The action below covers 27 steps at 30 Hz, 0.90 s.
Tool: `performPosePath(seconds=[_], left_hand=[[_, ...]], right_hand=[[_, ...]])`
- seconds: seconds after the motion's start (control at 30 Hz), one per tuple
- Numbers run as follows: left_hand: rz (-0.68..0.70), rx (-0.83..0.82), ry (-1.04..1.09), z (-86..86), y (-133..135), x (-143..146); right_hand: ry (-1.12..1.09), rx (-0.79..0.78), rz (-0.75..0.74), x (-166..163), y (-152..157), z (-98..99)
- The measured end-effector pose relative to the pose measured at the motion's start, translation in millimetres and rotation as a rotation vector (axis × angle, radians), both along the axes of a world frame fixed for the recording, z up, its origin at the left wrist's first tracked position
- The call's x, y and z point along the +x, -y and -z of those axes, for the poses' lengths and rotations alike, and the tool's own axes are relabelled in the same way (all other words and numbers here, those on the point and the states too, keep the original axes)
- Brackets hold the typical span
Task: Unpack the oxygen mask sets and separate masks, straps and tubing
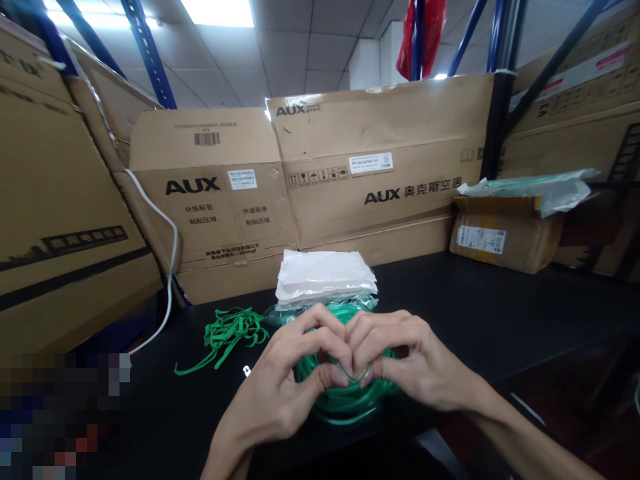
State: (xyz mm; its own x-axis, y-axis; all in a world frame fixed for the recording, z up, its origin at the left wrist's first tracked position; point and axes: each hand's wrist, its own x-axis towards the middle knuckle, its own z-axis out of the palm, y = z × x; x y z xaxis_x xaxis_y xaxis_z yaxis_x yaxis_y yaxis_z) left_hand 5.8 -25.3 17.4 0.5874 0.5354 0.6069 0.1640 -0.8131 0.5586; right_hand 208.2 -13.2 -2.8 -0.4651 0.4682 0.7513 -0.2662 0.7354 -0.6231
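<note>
My left hand [295, 377] and my right hand [410, 357] meet over a coil of green tubing [345, 407] on the black table. Thumbs and fingers of both are pinched on a short bend of thin clear tube [357, 379] that shows between the fingertips. Whether this piece joins the coil is hidden by the fingers. Just beyond the coil lies a stack of white and clear plastic packets [325, 273]. To the left of my left hand sits a tangled heap of flat green strips [235, 330]. A small metal piece [247, 371] is close to my left wrist.
Cardboard panels [330, 200] wall off the back, and a large carton [65, 200] stands at left. A white cable [173, 260] hangs beside it. On the right, a small cardboard box [500, 233] carries plastic packets [530, 187]. Blue rack posts [150, 53] rise behind.
</note>
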Motion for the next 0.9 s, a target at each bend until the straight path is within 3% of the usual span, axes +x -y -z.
performPosePath(seconds=[0.9], left_hand=[[-0.059, -0.011, -0.069, -9.0, 1.0, -11.8]], right_hand=[[0.18, 0.065, 0.129, 8.2, -0.7, -4.6]])
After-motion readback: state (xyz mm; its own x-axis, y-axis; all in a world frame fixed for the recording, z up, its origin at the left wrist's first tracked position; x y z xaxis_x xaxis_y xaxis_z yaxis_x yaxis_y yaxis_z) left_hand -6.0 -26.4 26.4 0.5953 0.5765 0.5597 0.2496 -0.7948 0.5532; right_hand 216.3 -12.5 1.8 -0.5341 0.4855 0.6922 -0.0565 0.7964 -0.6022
